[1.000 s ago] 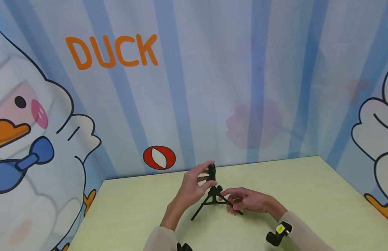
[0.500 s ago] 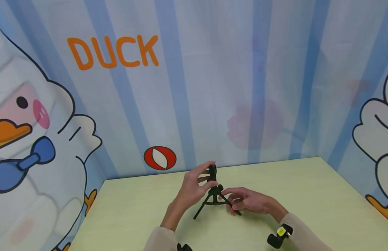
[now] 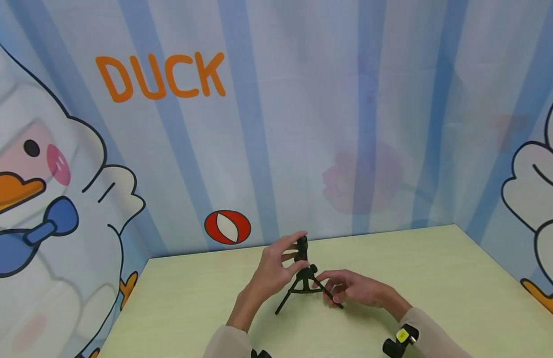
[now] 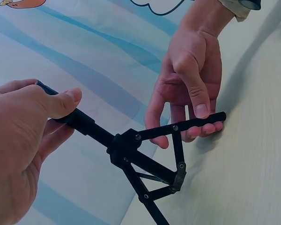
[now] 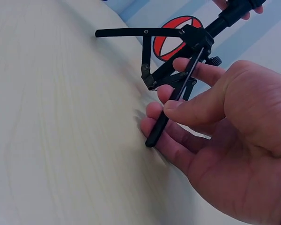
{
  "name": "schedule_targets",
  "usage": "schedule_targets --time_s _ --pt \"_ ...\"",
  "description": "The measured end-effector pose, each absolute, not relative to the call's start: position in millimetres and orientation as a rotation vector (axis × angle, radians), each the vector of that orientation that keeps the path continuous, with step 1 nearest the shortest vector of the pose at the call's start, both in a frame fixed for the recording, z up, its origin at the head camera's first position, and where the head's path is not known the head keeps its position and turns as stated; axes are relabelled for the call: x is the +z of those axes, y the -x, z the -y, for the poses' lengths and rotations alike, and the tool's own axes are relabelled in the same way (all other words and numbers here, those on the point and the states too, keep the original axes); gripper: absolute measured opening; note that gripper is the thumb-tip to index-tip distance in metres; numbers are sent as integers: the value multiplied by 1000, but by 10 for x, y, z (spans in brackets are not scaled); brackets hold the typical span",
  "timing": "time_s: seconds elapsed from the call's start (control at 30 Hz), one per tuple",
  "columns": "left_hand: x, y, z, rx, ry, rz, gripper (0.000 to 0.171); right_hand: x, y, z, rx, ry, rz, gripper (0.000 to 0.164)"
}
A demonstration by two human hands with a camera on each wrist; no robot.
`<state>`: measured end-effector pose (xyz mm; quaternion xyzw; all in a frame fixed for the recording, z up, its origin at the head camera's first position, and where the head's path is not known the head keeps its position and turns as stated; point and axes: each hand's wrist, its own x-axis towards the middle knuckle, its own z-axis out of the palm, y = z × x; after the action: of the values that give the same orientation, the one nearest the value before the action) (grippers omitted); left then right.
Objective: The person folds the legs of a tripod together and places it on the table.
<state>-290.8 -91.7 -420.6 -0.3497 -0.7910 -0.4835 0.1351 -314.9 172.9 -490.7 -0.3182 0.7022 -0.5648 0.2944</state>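
in the head view, a blue-striped backdrop (image 3: 303, 124) bears orange lettering (image 3: 169, 75), "duck", at ten o'clock, a white cartoon duck (image 3: 90, 228) at nine and a red-and-white oval (image 3: 227, 227) between seven and eight; a pale table (image 3: 330, 333) spans six.

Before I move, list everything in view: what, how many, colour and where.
Tripod: 1, black, held in both hands.
Table: 1, pale yellow, under the hands.
Striped backdrop: 1, blue and white, behind the table.
DUCK lettering: 1 word, orange, upper left of backdrop.
Oval print: 1, red and white, low on backdrop.
Faint flower-like print: 1, pink, right of centre.
Large printed figures: 2, mainly white, left and right edges.
Wrist devices: 2, black, at the sleeves.
Sleeves: 2, beige.
Left hand: 1, on upper post.
Right hand: 1, on a leg.
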Motion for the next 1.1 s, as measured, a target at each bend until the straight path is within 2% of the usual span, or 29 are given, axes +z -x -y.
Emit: schedule_targets --time_s 1.1 --pt "-4225 2969 927 -1418 988 2290 66 -5038 3153 -1644 -1604 984 -1928 52"
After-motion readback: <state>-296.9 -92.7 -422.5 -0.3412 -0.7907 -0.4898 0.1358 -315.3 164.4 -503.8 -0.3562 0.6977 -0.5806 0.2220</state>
